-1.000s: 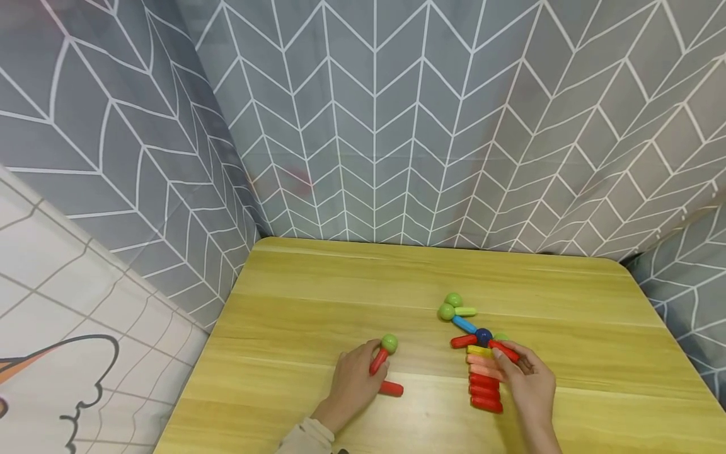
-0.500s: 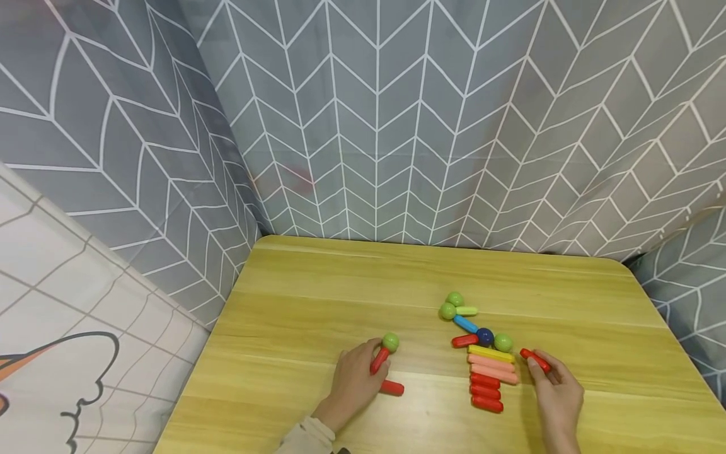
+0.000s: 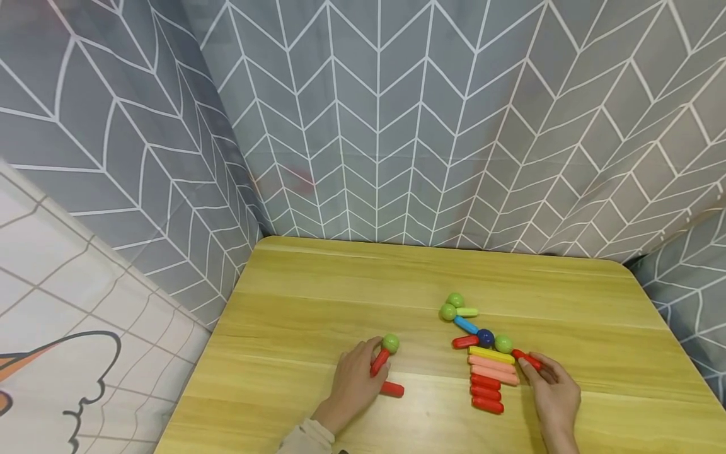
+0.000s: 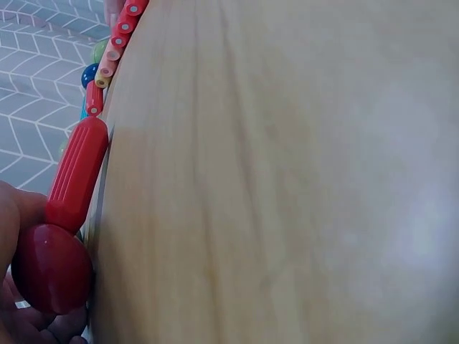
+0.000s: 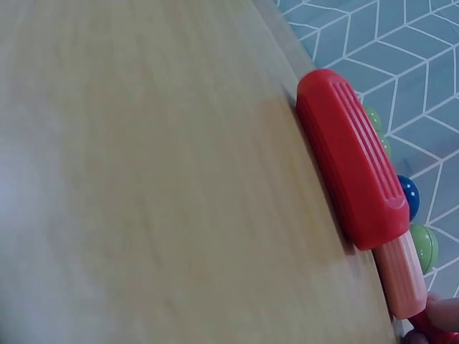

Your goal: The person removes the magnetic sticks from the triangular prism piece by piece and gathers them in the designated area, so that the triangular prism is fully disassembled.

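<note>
Between thumb and fingers my left hand [image 3: 354, 381] holds a red ball [image 4: 54, 269], which the head view hides. One red magnetic stick [image 4: 80, 172] joins this ball; another red stick [image 3: 380, 362] by the fingers carries a green ball [image 3: 391, 342] at its far end. On the right, my right hand [image 3: 553, 388] pinches a short red magnetic stick [image 3: 527, 359], its far end at a green ball [image 3: 503, 343]. That ball sits by a dark blue ball [image 3: 485, 338], from which a blue stick [image 3: 466, 325] runs to another green ball [image 3: 448, 312].
Beside the right hand lies a row of sticks: a yellow one [image 3: 491, 354], salmon ones [image 3: 493, 374] and short red ones [image 3: 486, 404]. Another red stick [image 3: 465, 342] touches the blue ball. A light green stick [image 3: 467, 311] and a green ball [image 3: 455, 299] lie further back on the wooden table [image 3: 317, 277].
My right hand has carried its red stick away from the blue ball to the right, then back left against the green ball. The left hand has stayed in place.
</note>
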The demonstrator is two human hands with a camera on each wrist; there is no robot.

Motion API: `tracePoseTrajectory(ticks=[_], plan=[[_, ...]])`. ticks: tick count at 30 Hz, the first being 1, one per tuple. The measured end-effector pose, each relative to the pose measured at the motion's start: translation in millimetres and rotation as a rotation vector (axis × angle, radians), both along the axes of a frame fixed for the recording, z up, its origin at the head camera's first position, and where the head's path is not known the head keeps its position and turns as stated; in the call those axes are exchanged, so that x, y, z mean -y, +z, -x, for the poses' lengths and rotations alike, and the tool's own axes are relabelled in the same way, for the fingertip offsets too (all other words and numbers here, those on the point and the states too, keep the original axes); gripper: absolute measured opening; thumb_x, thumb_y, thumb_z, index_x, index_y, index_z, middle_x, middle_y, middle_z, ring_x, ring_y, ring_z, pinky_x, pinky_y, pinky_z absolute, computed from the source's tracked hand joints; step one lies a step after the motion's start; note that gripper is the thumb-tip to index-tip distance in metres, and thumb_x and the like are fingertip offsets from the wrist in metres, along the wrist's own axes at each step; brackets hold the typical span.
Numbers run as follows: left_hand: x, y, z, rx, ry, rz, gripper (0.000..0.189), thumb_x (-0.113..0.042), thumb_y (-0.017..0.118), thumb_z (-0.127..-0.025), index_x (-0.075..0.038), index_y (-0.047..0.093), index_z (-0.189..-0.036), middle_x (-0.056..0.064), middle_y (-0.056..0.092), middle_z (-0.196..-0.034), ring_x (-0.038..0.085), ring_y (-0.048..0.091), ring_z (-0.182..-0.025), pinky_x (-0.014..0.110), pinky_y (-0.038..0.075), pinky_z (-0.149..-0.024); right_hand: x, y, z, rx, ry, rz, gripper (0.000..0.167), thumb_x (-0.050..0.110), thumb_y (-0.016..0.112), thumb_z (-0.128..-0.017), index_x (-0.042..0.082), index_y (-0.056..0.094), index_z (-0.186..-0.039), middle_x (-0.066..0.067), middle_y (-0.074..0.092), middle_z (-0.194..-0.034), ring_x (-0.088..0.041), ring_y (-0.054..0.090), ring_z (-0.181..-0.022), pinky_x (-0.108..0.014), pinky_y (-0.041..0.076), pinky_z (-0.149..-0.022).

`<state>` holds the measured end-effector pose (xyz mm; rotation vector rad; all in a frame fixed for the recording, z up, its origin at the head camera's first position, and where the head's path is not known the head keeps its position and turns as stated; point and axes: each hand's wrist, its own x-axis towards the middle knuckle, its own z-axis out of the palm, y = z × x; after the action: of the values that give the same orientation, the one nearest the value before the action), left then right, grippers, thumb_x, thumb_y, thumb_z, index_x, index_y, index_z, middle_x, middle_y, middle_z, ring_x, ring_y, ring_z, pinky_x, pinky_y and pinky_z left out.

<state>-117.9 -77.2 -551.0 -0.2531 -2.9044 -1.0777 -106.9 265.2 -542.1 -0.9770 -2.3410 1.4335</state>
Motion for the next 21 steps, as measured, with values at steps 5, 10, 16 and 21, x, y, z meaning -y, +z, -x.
tracePoseTrajectory(ticks=[5, 10, 16, 21], plan=[[2.2, 1.5, -4.5, 0.011, -0.022, -0.023, 0.054, -0.028, 0.073, -0.089, -0.013, 0.055, -0.138, -0.010, 0.057, -0.090, 0.001, 0.044, -0.075, 0.025, 0.039, -0.076, -4, 4.0, 0.2, 0.066, 0.067, -0.068, 0.043, 0.024, 0.079, -0.087, 0.004, 0.069, -0.123, 0.006, 0.076, -0.096, 0.021, 0.050, -0.070, -0.010, 0.050, -0.062], [5.8, 6.6, -9.6, 0.062, -0.086, -0.049, 0.065, -0.033, 0.075, -0.087, -0.017, 0.049, -0.145, -0.008, 0.053, -0.100, 0.004, 0.043, -0.078, 0.021, 0.038, -0.069, -6, 5.9, 2.1, 0.099, 0.154, -0.151, 0.042, 0.024, 0.080, -0.086, 0.003, 0.070, -0.121, -0.022, 0.072, -0.118, 0.019, 0.048, -0.069, -0.014, 0.048, -0.061], [11.3, 15.9, -12.6, 0.121, -0.174, -0.079, 0.072, -0.036, 0.079, -0.084, -0.023, 0.046, -0.147, -0.009, 0.050, -0.105, 0.005, 0.044, -0.086, 0.019, 0.036, -0.068, -6, 6.6, 2.7, 0.073, 0.186, -0.192, 0.038, 0.017, 0.080, -0.085, 0.000, 0.070, -0.118, -0.025, 0.072, -0.115, 0.018, 0.048, -0.068, -0.013, 0.048, -0.059], [16.6, 20.9, -13.1, 0.144, -0.229, -0.061, 0.066, -0.030, 0.084, -0.080, -0.027, 0.055, -0.139, -0.010, 0.054, -0.119, 0.006, 0.051, -0.098, 0.026, 0.045, -0.081, -4, 8.0, 2.7, 0.051, 0.197, -0.229, 0.036, 0.013, 0.078, -0.085, -0.001, 0.071, -0.117, -0.025, 0.073, -0.111, 0.018, 0.047, -0.068, -0.012, 0.046, -0.059]])
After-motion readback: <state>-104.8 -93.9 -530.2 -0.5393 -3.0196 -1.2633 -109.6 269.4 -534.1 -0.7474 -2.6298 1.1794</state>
